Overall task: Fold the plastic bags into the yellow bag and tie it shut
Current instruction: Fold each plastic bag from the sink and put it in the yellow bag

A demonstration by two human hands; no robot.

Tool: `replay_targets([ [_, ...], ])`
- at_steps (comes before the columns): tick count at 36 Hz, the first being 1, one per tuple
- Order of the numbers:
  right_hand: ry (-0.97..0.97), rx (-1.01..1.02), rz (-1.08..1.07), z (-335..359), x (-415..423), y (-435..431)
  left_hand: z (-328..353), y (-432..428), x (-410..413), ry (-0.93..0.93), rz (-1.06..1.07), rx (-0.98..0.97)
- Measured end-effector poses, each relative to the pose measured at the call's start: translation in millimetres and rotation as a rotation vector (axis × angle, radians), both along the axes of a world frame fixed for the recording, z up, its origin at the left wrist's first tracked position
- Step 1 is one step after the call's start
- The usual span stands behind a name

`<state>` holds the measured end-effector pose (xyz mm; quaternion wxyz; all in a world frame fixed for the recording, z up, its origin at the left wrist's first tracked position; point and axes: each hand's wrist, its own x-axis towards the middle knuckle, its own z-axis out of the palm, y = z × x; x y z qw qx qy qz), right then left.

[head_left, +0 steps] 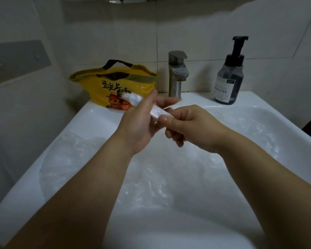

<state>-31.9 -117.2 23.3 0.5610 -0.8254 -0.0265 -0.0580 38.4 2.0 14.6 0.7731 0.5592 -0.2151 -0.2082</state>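
Sink (101,119) fills most of the view, with loose clear plastic bags (65,159) spread across its basin from the left rim to the right. On the back left corner stands the yellow bag (113,87), mouth open; the soap bottle (228,78) and faucet (176,76) line the back edge. Over the basin's middle, the left hand (140,123) holds a folded clear bag (155,112) between its thumb and nearly straight fingers. The right hand (192,126) pinches the bag's near end.

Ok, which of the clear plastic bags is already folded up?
The narrow strip held between the left hand and right hand; the other clear bags lie spread out, crumpled, in the sink.
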Motion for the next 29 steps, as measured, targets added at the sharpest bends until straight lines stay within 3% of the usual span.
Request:
replay_targets([
  [13, 0.101, 0.159, 0.086, 3, -1, 11, 9, 6, -2, 0.166, 0.188, -0.158],
  [20, 0.027, 0.122, -0.016, 18, 11, 10, 24, 21, 7, 0.034, 0.375, 0.082],
  [29, -0.012, 0.093, -0.011, 33, 33, 17, 39, 30, 33, -0.022, 0.568, 0.128],
])
